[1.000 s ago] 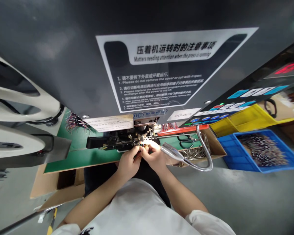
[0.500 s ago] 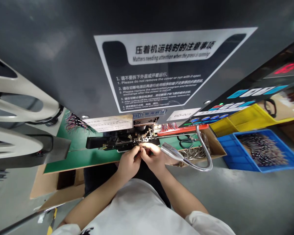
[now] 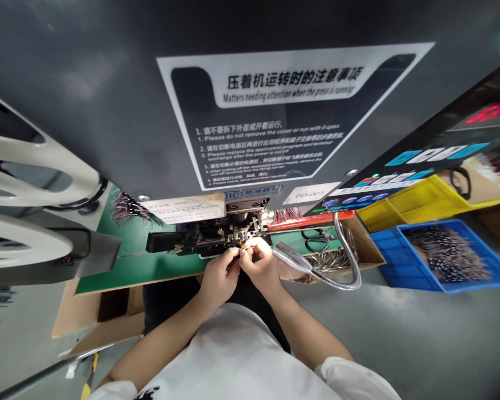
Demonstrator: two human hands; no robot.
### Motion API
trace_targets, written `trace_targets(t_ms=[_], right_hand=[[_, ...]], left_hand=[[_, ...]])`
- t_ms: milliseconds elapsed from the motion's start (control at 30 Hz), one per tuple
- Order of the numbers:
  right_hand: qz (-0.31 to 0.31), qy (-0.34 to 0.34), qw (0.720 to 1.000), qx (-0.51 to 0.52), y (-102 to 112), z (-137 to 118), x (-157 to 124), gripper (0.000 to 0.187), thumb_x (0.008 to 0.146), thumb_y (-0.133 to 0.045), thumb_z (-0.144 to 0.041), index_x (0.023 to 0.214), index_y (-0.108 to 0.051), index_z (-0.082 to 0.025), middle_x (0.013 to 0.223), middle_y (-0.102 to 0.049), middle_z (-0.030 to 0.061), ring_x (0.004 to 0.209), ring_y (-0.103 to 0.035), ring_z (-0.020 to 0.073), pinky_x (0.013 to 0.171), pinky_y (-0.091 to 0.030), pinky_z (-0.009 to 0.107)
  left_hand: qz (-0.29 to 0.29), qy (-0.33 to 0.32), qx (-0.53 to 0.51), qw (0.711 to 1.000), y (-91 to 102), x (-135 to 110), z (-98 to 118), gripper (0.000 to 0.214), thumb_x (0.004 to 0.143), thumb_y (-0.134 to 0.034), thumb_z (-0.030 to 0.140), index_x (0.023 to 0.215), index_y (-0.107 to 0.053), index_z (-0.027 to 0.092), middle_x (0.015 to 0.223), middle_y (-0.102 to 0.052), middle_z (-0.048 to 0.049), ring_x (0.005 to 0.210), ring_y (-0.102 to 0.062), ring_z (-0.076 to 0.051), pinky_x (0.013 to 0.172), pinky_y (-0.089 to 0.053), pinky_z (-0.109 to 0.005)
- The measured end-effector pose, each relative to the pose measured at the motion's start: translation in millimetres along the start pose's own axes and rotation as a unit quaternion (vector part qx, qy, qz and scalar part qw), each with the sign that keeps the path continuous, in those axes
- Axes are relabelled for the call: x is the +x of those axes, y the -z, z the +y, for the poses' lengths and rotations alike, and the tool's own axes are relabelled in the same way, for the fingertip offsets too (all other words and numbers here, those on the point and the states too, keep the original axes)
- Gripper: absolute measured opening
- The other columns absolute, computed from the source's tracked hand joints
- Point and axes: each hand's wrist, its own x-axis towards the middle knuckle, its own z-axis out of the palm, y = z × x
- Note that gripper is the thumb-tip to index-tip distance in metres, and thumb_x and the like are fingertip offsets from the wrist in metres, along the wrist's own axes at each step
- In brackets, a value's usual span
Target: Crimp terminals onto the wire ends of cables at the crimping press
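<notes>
Both hands meet at the front of the crimping press (image 3: 291, 183), just below its terminal applicator (image 3: 216, 236). My left hand (image 3: 221, 276) is closed, thumb and forefinger pinched together. Against its fingertips, my right hand (image 3: 264, 270) is closed in a pinch too, its forefinger curled. A thin yellowish wire (image 3: 241, 243) shows upright at the right fingertips, pointing into the applicator; the rest of it is hidden by the fingers. Whatever sits between the left fingertips is too small to make out.
A flexible metal lamp (image 3: 294, 259) curves close beside my right hand. Black scissors (image 3: 316, 240), a red tray (image 3: 312, 220) and a cardboard box of metal pieces (image 3: 369, 258) lie right. Wire bundles (image 3: 129, 210) rest left on the green bench (image 3: 120, 272). A blue bin (image 3: 400, 272) holds more wires.
My right hand's forefinger has drawn back from the applicator and curled, and the thin wire now shows above the fingertips. The left hand has stayed nearly in place.
</notes>
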Motion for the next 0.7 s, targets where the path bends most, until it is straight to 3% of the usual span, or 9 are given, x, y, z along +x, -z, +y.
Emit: trace_targets(t_ms=[300, 467, 567, 700], right_hand=[[0.011, 0.098, 0.994, -0.057, 0.6, -4.6, 2.0, 0.014, 0.082, -0.059, -0.02, 0.089, -0.071, -0.017, 0.058, -0.055, -0.0037, 0.048, -0.048, 0.0109, 0.049, -0.042, 0.024], [0.027, 0.073, 0.996, -0.053, -0.4, -5.1, 2.8, 0.012, 0.081, -0.059, -0.021, 0.081, -0.07, -0.017, 0.053, -0.049, -0.005, 0.046, -0.046, 0.0105, 0.048, -0.042, 0.024], [0.002, 0.087, 0.995, -0.046, 1.0, -5.8, 3.4, 0.014, 0.082, -0.058, -0.02, 0.085, -0.072, -0.018, 0.056, -0.054, -0.0035, 0.047, -0.049, 0.0111, 0.047, -0.042, 0.023], [0.012, 0.104, 0.992, -0.065, 2.6, -5.7, 4.3, 0.015, 0.083, -0.058, -0.022, 0.086, -0.072, -0.018, 0.053, -0.052, -0.0044, 0.047, -0.048, 0.0114, 0.047, -0.041, 0.024]], left_hand=[[0.021, -0.007, 0.05, 0.999, 3.0, 1.2, 0.5, 0.011, 0.098, -0.051, 0.026, 0.1, -0.061, 0.023, 0.092, -0.075, -0.0029, 0.082, -0.071, -0.017, 0.071, -0.049, -0.024], [0.011, -0.002, 0.048, 0.999, 2.7, 1.5, -1.1, 0.011, 0.098, -0.051, 0.026, 0.101, -0.061, 0.023, 0.094, -0.076, -0.0031, 0.083, -0.071, -0.018, 0.07, -0.05, -0.024], [0.008, -0.002, 0.052, 0.999, 2.8, 1.0, -1.3, 0.012, 0.098, -0.05, 0.027, 0.101, -0.061, 0.023, 0.095, -0.075, -0.0034, 0.083, -0.071, -0.018, 0.071, -0.05, -0.025], [0.009, -0.01, 0.053, 0.998, 3.2, 1.5, 0.2, 0.013, 0.098, -0.05, 0.026, 0.102, -0.061, 0.023, 0.097, -0.075, -0.0036, 0.087, -0.072, -0.018, 0.075, -0.051, -0.025]])
